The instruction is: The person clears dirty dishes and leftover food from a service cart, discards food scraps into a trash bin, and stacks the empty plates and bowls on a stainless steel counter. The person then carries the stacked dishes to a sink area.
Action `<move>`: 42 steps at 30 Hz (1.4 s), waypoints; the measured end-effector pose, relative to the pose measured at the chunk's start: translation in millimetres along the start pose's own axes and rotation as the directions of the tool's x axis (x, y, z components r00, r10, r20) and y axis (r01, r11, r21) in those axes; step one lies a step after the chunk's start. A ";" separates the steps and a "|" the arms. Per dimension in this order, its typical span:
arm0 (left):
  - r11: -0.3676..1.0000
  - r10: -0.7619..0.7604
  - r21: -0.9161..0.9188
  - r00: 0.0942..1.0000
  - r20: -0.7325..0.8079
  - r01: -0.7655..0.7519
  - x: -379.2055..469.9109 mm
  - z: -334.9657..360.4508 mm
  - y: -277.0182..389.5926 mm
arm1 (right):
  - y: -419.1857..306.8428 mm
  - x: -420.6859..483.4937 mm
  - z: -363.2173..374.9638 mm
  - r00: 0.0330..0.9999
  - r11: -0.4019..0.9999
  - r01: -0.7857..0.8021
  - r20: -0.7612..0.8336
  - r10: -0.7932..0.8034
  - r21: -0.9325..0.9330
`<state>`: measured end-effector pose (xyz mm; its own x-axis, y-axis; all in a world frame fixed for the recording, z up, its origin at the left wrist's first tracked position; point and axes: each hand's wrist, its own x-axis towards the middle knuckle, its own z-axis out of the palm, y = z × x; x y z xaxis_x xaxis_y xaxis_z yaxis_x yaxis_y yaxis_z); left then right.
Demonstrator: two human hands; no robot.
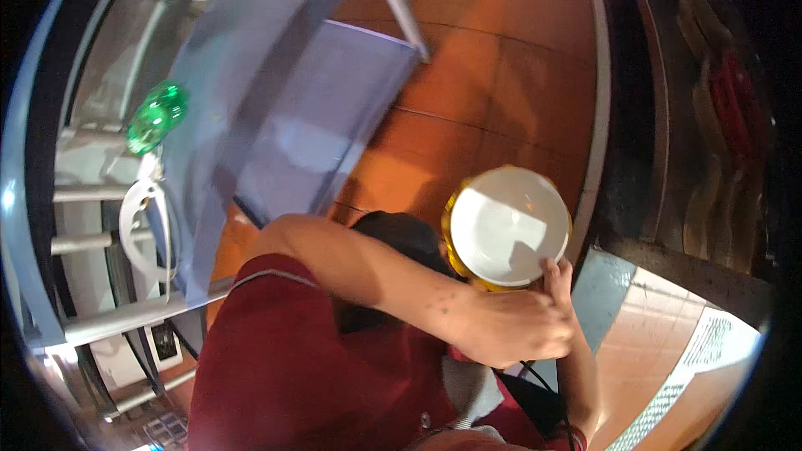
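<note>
A round white bowl point(510, 225) with a shiny gold, patterned outside is before me, right of centre, its open side facing up. The fingers of my right hand point(556, 277) grip its near right rim; the rest of that hand is partly hidden. My left forearm crosses in front of my body. My left hand point(523, 327) is curled just below the bowl, over my right wrist area. Whether its fingers hold anything is hidden.
A grey-blue table point(232, 56) with a lower shelf point(313, 113) stands to the left. On it lie a shiny green object point(156, 118) and a white looped object point(149, 228). Orange tiles point(463, 94) cover the floor. A dark ledge point(677, 156) runs along the right. A thin black cable point(544, 379) hangs near my arms.
</note>
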<state>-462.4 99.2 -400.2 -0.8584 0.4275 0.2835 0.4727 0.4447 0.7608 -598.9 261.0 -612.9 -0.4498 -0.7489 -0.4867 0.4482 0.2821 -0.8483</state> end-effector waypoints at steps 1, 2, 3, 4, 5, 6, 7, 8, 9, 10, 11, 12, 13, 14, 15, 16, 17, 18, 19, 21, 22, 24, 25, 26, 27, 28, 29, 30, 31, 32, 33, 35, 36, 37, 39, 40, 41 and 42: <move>0.999 -0.036 0.023 0.998 0.049 0.035 -8.5 5.8 2.9 | -3.4 3.1 9.3 0.994 0.996 -0.054 -0.094 0.060 0.070; 0.989 -0.041 0.148 0.994 0.099 0.026 -14.8 11.2 0.7 | -8.4 10.6 12.7 0.991 0.999 -0.022 -0.133 0.017 -0.036; 0.986 -0.041 0.169 0.979 0.201 0.007 -17.3 15.2 -1.9 | -13.4 14.8 17.4 0.984 0.999 -0.031 -0.175 0.034 0.022; 0.991 -0.047 0.127 0.988 0.145 0.028 -19.8 21.1 -3.5 | -16.7 17.4 21.7 0.982 0.983 -0.051 -0.172 0.082 0.177; 0.991 -0.096 0.108 0.969 0.226 0.073 -23.3 26.6 -6.2 | -22.8 23.5 23.1 0.948 0.990 -0.143 -0.288 0.136 -0.003; 0.989 -0.135 0.094 0.956 0.259 0.114 -26.2 30.3 -8.9 | -28.6 26.8 27.2 0.947 0.989 -0.140 -0.285 0.150 0.054; 0.981 -0.194 0.090 0.907 0.373 0.173 -29.4 35.2 -9.9 | -34.8 28.8 29.0 0.924 0.975 -0.181 -0.317 0.214 0.129; 0.974 -0.226 0.119 0.880 0.417 0.193 -35.6 36.0 -8.1 | -42.1 32.9 36.6 0.935 0.981 -0.086 -0.326 0.140 0.175; 0.975 -0.218 0.154 0.845 0.488 0.162 -40.1 35.9 -8.3 | -49.8 34.4 43.5 0.938 0.966 -0.008 -0.332 0.096 0.257; 0.961 -0.263 0.215 0.827 0.497 0.176 -44.5 34.3 -2.4 | -61.2 35.2 45.8 0.944 0.985 0.016 -0.327 0.040 0.169; 0.935 -0.326 0.290 0.808 0.490 0.202 -47.7 31.9 3.6 | -73.6 35.0 47.2 0.929 0.986 -0.089 -0.346 0.134 0.144; 0.922 -0.364 0.326 0.747 0.556 0.207 -48.8 30.6 7.7 | -84.7 33.5 51.5 0.932 0.984 -0.048 -0.346 0.107 0.174; 0.902 -0.412 0.369 0.704 0.578 0.225 -48.7 30.6 14.7 | -94.7 33.1 57.6 0.941 0.969 0.018 -0.331 0.066 0.244; 0.884 -0.462 0.383 0.628 0.626 0.267 -45.5 35.4 22.0 | -101.9 33.3 63.9 0.919 0.974 0.013 -0.387 0.077 0.224; 0.862 -0.506 0.404 0.546 0.668 0.305 -44.2 42.0 29.4 | -109.1 31.4 69.4 0.907 0.972 0.030 -0.416 0.071 0.231; 0.839 -0.536 0.406 0.428 0.728 0.361 -38.6 54.3 32.7 | -115.9 29.1 73.9 0.901 0.964 0.067 -0.430 0.052 0.257; 0.812 -0.552 0.415 0.306 0.776 0.410 -34.4 69.0 34.6 | -122.0 25.3 77.8 0.891 0.980 0.024 -0.449 0.069 0.199; 0.781 -0.555 0.435 0.180 0.812 0.448 -31.9 84.1 34.4 | -127.6 19.5 81.0 0.888 0.987 0.006 -0.455 0.069 0.162; 0.785 -0.547 0.406 0.216 0.809 0.468 -42.5 95.9 36.1 | -133.6 11.6 83.2 0.886 0.991 0.015 -0.461 0.049 0.135; 0.775 -0.515 0.280 0.310 0.799 0.566 -65.2 113.4 36.0 | -145.8 -6.0 93.3 0.890 0.979 -0.014 -0.444 0.106 0.205; 0.772 -0.532 0.319 0.284 0.798 0.550 -71.7 121.3 30.7 | -152.6 -18.4 100.0 0.879 0.979 -0.069 -0.453 0.150 0.190; 0.755 -0.559 0.395 0.199 0.805 0.524 -84.5 130.1 23.7 | -164.5 -40.6 119.5 0.855 0.954 -0.032 -0.487 0.181 0.300; 0.711 -0.613 0.472 0.130 0.780 0.521 -92.7 129.9 21.5 | -173.3 -56.0 128.6 0.855 0.971 -0.003 -0.503 0.128 0.241; 0.721 -0.589 0.403 0.193 0.785 0.563 -97.3 129.6 20.1 | -184.3 -67.8 136.2 0.875 0.968 0.012 -0.472 0.111 0.249; 0.705 -0.609 0.409 0.198 0.768 0.579 -101.1 126.7 20.2 | -193.9 -78.5 151.8 0.828 0.943 0.021 -0.535 0.170 0.332; 0.687 -0.631 0.415 0.207 0.748 0.597 -103.7 124.0 20.8 | -206.1 -94.5 156.8 0.850 0.972 -0.019 -0.508 0.138 0.234; 0.674 -0.649 0.416 0.219 0.729 0.610 -106.0 119.3 25.9 | -222.0 -112.8 165.6 0.799 0.977 -0.157 -0.563 0.210 0.142; 0.660 -0.666 0.416 0.232 0.709 0.625 -107.6 114.0 30.9 | -237.4 -127.9 174.6 0.840 0.983 0.033 -0.538 0.071 0.181; 0.659 -0.675 0.412 0.254 0.692 0.630 -108.6 109.0 37.0 | -252.1 -139.9 181.3 0.823 0.986 -0.019 -0.557 0.108 0.164; 0.637 -0.695 0.405 0.261 0.670 0.656 -112.1 101.8 47.7 | -271.1 -159.0 185.2 0.824 0.983 -0.069 -0.546 0.154 0.172; 0.613 -0.714 0.391 0.270 0.646 0.686 -114.7 93.3 55.5 | -288.5 -176.3 191.2 0.832 0.974 -0.113 -0.518 0.200 0.194; 0.573 -0.745 0.358 0.285 0.603 0.737 -123.7 72.7 80.7 | -319.7 -202.3 208.8 0.859 0.983 -0.005 -0.503 0.099 0.186; 0.557 -0.758 0.348 0.291 0.583 0.754 -128.1 63.6 93.5 | -332.4 -215.6 210.1 0.854 0.971 -0.167 -0.467 0.229 0.170; 0.536 -0.773 0.328 0.297 0.561 0.778 -130.8 50.8 107.0 | -347.1 -230.1 213.2 0.864 0.972 -0.157 -0.452 0.222 0.176; 0.494 -0.799 0.304 0.288 0.527 0.814 -143.0 21.3 134.1 | -371.5 -255.7 227.4 0.879 0.968 -0.146 -0.422 0.221 0.203; 0.482 -0.808 0.300 0.285 0.515 0.823 -151.3 5.2 147.9 | -382.3 -266.3 233.4 0.879 0.976 -0.158 -0.431 0.207 0.147; 0.474 -0.814 0.294 0.285 0.507 0.830 -160.6 -12.6 160.8 | -392.8 -277.5 242.3 0.879 0.978 -0.141 -0.435 0.196 0.155; 0.461 -0.820 0.285 0.280 0.499 0.840 -168.4 -32.8 174.1 | -405.8 -289.5 244.7 0.886 0.980 -0.154 -0.420 0.194 0.128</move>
<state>-242.1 78.9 -296.3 -0.5290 0.1480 -0.8356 -0.4466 0.7888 0.4224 -461.6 216.6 -76.7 -0.6362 -0.3570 -0.6840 0.6071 0.3154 -0.7293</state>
